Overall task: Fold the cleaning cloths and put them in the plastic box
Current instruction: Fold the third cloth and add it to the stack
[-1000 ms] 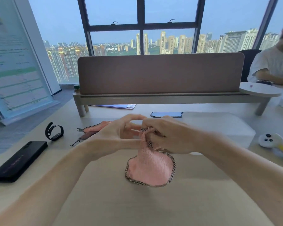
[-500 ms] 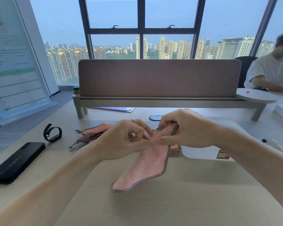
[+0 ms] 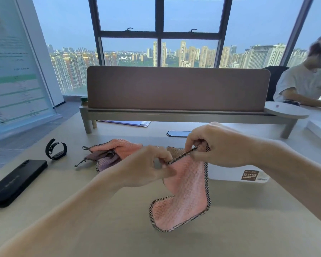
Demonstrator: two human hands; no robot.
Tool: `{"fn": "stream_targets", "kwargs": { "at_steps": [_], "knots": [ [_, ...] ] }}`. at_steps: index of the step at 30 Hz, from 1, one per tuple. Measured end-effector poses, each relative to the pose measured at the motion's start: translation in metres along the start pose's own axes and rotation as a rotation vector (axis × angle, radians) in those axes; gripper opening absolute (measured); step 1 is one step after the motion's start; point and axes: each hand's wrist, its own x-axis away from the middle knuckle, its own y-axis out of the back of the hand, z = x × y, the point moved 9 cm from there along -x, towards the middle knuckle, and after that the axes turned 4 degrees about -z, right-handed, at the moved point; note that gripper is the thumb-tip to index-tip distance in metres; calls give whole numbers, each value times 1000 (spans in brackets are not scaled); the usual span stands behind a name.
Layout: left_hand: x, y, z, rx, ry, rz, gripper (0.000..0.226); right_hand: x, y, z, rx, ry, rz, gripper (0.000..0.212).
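Note:
A pink cleaning cloth [image 3: 183,197] with a checked border hangs above the desk, its lower end touching the desktop. My left hand [image 3: 146,167] pinches one top corner and my right hand [image 3: 211,145] pinches the other, holding the top edge stretched between them. A small heap of other cloths [image 3: 113,154], pink and purple-brown, lies on the desk behind my left hand. The white plastic box [image 3: 230,173] with a brown label sits behind the cloth, mostly hidden by my right forearm.
A black phone [image 3: 15,180] and a black wristband [image 3: 56,149] lie at the left. A desk divider on a wooden riser [image 3: 174,89] runs across the back. Another person sits at the far right. A dark oval object [image 3: 178,133] lies by the riser.
The cloth was bunched between my hands a second ago. My hands have moved apart, spreading its top edge, and it now hangs open.

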Motion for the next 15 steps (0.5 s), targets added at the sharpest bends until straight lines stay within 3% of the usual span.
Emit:
{"fn": "stream_targets", "kwargs": {
  "at_steps": [4,10,15],
  "knots": [
    [12,29,24,-189,59,-19,26,4,-8,-19,96,-24,65,19],
    [40,77,33,306,155,-226,11,11,4,-43,-207,-132,-50,13],
    [65,102,15,392,144,-344,8,32,28,-38,-466,-174,-64,9]
  ]
}}
